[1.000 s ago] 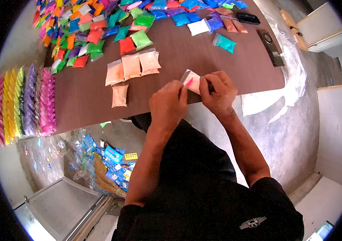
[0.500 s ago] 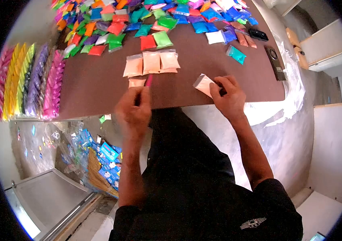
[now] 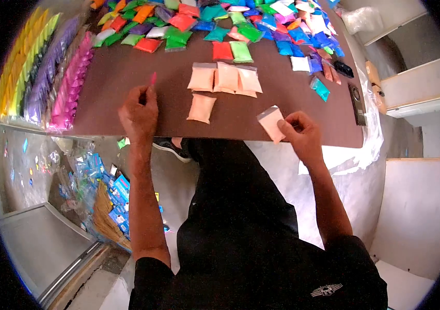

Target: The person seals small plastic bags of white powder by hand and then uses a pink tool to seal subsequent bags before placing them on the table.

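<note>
My left hand [image 3: 140, 114] is closed over the left part of the brown table [image 3: 107, 101], pinching a thin pink piece [image 3: 153, 78] that sticks up past the fingertips. At the front edge, my right hand [image 3: 303, 137] grips a small peach-coloured packet [image 3: 270, 123] between thumb and fingers, its clear top end pointing away from me. Between the hands lies a single peach packet [image 3: 201, 108]. Just beyond it, more peach packets [image 3: 226, 77] overlap in a short row.
Many colourful packets [image 3: 184, 21] cover the far side of the table. Strips of yellow, purple and pink packets [image 3: 70, 85] stand at the left. A teal packet [image 3: 320, 89] and a dark device [image 3: 357, 103] lie at the right. A broom [image 3: 107, 214] is on the floor.
My left hand has moved left with the pink piece, uncovering the single peach packet. My right hand still holds its packet near the table edge. The view has shifted.
</note>
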The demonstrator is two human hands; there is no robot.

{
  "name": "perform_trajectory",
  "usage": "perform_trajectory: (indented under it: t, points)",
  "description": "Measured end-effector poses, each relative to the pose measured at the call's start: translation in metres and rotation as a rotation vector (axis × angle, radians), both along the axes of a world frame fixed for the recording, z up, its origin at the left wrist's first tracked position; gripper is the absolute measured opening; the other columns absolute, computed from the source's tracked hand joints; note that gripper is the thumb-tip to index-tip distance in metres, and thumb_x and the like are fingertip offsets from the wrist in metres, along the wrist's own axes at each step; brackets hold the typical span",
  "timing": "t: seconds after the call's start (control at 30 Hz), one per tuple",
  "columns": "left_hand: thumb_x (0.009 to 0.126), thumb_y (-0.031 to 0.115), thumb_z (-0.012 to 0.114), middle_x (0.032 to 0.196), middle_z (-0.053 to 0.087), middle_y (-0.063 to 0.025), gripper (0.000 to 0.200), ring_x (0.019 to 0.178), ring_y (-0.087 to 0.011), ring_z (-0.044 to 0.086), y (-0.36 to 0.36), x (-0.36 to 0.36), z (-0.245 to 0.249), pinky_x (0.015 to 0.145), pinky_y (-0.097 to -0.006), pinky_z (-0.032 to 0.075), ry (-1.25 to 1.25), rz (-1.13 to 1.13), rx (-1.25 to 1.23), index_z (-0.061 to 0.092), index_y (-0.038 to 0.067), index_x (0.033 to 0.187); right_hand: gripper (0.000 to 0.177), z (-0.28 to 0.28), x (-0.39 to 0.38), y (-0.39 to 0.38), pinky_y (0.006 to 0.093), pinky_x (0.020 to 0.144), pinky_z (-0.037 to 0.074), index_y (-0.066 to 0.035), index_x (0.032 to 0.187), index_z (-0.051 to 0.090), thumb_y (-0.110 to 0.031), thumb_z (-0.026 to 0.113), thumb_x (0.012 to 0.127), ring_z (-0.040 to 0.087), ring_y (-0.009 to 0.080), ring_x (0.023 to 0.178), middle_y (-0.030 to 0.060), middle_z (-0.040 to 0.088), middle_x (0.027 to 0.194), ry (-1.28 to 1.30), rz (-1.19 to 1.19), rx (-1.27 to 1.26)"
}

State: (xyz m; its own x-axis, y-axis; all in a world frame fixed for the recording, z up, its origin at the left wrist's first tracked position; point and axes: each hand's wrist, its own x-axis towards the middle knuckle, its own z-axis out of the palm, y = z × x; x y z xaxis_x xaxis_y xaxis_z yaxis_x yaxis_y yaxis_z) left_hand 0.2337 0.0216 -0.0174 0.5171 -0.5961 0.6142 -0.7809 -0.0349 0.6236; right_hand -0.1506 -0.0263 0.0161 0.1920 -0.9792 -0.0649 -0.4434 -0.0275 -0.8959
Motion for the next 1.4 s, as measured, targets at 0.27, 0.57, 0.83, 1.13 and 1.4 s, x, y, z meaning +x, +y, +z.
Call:
perform_trajectory:
  t: [0.27,0.57,0.83,1.13,1.4]
  points:
    - [0.090,0.010,0.074,0.077,0.069,-0.0153,0.010,0.065,-0.0271,0.069,0.004,-0.012,0.012,0.061,-0.0370,0.053,0.093,0.000,0.005,0.072,0.000,0.090,0.019,-0.008,0.077,0.003,0.0278,0.062,0.054,-0.002,0.095,0.064,-0.019,0.073,0.096,0.063,0.0086,0.071,0.0042,0.067,0.081,0.042,0.057,-0.113]
    - [0.089,0.011,0.074,0.080,0.069,-0.0157,0.009,0.068,-0.0295,0.069,0.004,-0.011,0.006,0.063,-0.0385,0.053,0.111,0.006,0.014,0.072,0.002,0.092,0.022,-0.005,0.107,0.005,0.0339,0.060,0.053,-0.002,0.096,0.066,-0.024,0.070,0.096,0.069,0.0171,0.071,0.0102,0.070,0.079,0.265,0.053,-0.312]
    - [0.092,0.013,0.073,0.081,0.070,-0.0153,0.011,0.071,-0.0271,0.069,0.004,-0.010,0.009,0.066,-0.0382,0.053,0.130,-0.007,0.071,0.071,0.002,0.091,0.041,0.016,0.105,0.018,0.0382,0.063,0.057,-0.004,0.111,0.067,-0.034,0.080,0.087,0.069,0.0236,0.071,0.0115,0.067,0.094,0.361,0.267,-0.338]
    - [0.092,0.012,0.073,0.080,0.069,-0.0155,0.011,0.069,-0.0281,0.068,0.004,-0.014,0.014,0.063,-0.0388,0.052,0.075,0.019,0.068,0.071,0.002,0.089,0.043,0.003,0.106,0.017,0.0378,0.059,0.055,-0.008,0.108,0.065,-0.035,0.086,0.081,0.069,0.0236,0.070,0.0079,0.066,0.087,0.396,0.234,-0.400]
    - [0.091,0.011,0.074,0.078,0.069,-0.0156,0.010,0.067,-0.0297,0.069,0.002,-0.017,0.012,0.062,-0.0393,0.053,0.094,0.044,0.096,0.070,0.003,0.087,0.040,-0.004,0.105,0.015,0.0371,0.056,0.054,-0.009,0.100,0.066,-0.038,0.086,0.081,0.068,0.0241,0.067,0.0067,0.064,0.080,0.327,0.167,-0.537]
